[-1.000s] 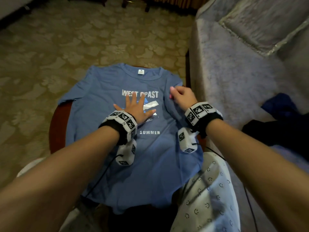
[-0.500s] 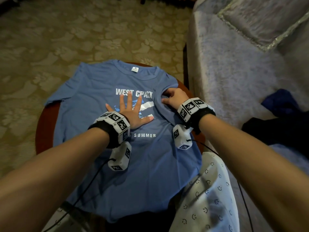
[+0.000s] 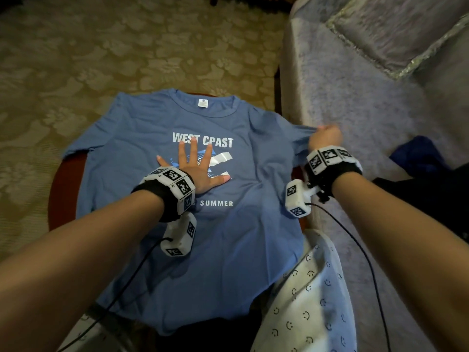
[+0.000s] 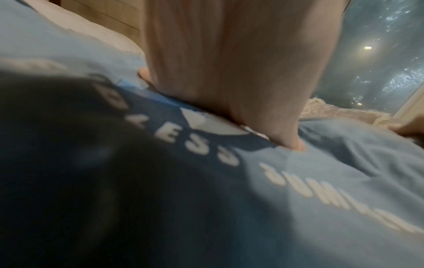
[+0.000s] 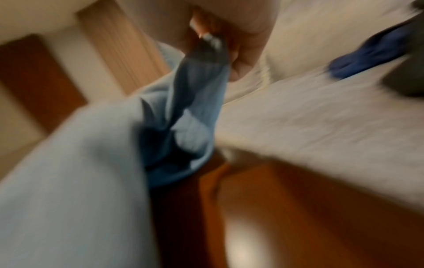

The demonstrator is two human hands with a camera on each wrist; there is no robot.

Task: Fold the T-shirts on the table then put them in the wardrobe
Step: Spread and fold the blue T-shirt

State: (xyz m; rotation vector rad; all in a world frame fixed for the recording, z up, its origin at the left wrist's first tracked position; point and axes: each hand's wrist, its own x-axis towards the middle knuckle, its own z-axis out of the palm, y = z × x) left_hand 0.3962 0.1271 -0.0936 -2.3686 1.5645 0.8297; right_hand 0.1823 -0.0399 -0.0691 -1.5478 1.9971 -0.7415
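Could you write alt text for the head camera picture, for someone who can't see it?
A blue T-shirt lies face up on a round wooden table; the left hand presses flat on its print while the right hand pulls one sleeve out sideways toward a grey sofa.

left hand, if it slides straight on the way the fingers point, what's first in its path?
The left hand lies flat on the T-shirt, fingers pointing at the collar. It would first cross the WEST CPAST lettering, then likely the collar label.

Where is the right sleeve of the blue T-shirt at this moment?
In the head view the right sleeve is stretched out to the right of the round table, toward the grey bed, pinched by the right hand.
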